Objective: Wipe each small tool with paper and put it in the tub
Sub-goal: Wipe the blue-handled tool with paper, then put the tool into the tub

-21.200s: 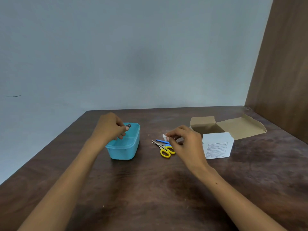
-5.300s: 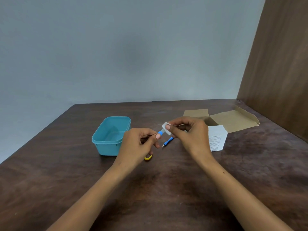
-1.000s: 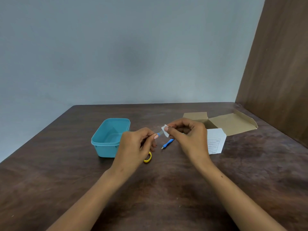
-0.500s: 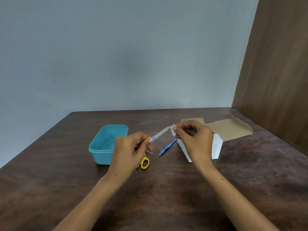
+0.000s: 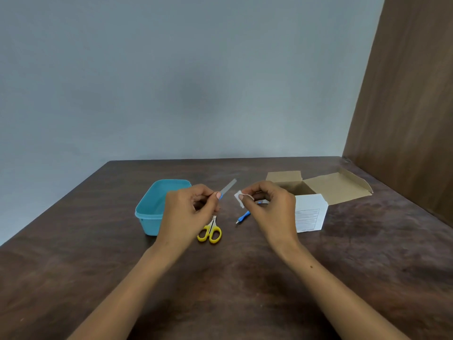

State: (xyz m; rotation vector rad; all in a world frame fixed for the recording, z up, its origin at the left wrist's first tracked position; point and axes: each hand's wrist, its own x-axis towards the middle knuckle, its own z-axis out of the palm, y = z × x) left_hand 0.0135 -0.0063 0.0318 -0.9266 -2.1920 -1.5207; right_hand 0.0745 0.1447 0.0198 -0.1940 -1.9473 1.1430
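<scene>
While left hand [image 5: 188, 212] pinches nail file [image 5: 228, 186], right hand [image 5: 268, 204] pinches paper [image 5: 239, 198], scissors [image 5: 210, 231] blades hidden.

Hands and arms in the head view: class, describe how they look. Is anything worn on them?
Both forearms are bare up to the frame's lower edge; no sleeve shows. The left hand and right hand show no glove, ring, watch or bracelet. Fingernails look short and unpainted. A small dark spot marks the right forearm.

Matt plastic tub [image 5: 150, 212], worn wooden table [image 5: 245, 278]
</scene>
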